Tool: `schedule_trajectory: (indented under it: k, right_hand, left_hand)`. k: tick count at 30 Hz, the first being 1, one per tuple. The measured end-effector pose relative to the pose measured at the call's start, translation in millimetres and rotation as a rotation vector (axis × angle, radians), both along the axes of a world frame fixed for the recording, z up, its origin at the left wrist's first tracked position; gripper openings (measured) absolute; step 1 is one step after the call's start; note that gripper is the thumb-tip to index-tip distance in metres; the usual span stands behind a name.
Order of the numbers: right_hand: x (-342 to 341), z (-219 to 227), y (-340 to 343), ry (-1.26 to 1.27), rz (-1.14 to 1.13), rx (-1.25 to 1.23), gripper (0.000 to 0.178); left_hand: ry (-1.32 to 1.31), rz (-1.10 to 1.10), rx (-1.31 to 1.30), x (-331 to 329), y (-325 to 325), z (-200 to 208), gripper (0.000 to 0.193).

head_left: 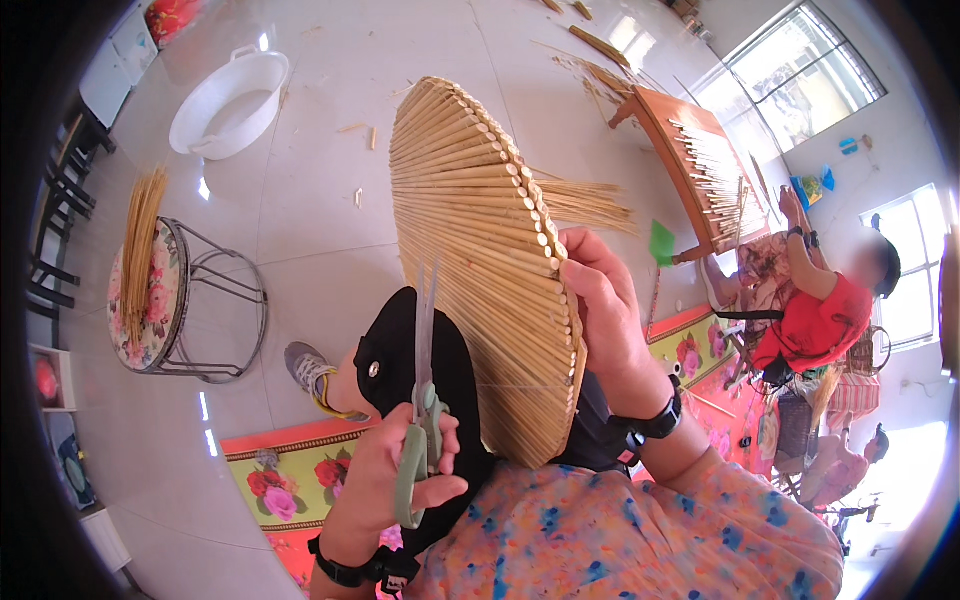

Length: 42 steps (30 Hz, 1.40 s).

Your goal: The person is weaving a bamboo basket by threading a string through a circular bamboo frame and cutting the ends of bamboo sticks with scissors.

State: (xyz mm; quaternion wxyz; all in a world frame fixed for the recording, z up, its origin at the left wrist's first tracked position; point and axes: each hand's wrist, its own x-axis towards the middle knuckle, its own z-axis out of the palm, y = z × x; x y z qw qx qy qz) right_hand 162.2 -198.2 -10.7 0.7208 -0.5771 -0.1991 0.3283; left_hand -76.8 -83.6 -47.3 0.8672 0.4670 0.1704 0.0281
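Observation:
My right hand [612, 315] grips the rim of a large oval piece made of pale straw or reed stalks [475, 230]. The stalks fan out in ridges, and their cut ends form a row of pale discs along the right edge. It stands tilted on edge over my lap, its lower end by my patterned clothing. In my left hand [378, 475] is a pair of scissors with green handles [408, 475]. My fingers are through the loops, and the slightly parted blades point up, left of the stalk piece. Behind the blades lies a black cloth [400, 335] over my leg.
A round floral stool [170, 310] with a bundle of stalks [145, 250] stands at left. Beyond it sits a white basin [232, 105]. At right, a wooden bench [660, 150] carries more stalks, near a person in red [825, 315]. A floral mat [275, 480] lies underneath.

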Motion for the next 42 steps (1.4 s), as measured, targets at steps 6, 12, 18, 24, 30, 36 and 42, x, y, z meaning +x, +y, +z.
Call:
schedule_trajectory:
  k: [6,12,18,24,30,36,42]
  right_hand:
    - [-9,2,9,-0.036,-0.090,-0.038,0.015]
    - [-7,-5,11,-0.036,-0.034,0.062,0.013]
    - [-6,-13,11,-0.028,-0.002,0.057,0.010]
    - [-10,-11,16,-0.039,-0.004,0.092,0.006]
    - [-12,-11,15,-0.006,-0.001,0.104,0.005]
    - [-13,-13,15,-0.015,-0.015,0.126,0.004]
    - [-13,-12,13,0.003,-0.003,0.134,0.004]
  left_hand:
    - [0.185,0.341,1.158,5,1,4,0.040]
    - [0.185,0.359,1.601,1,20,7,0.046]
    - [0.190,0.327,1.808,4,35,37,0.044]
    - [0.190,0.260,1.981,2,46,62,0.041]
    - [0.162,0.198,2.206,0,46,78,0.019]
    - [0.136,0.170,2.324,5,44,86,0.016]
    - [0.301,0.033,2.401,1,35,100,0.039]
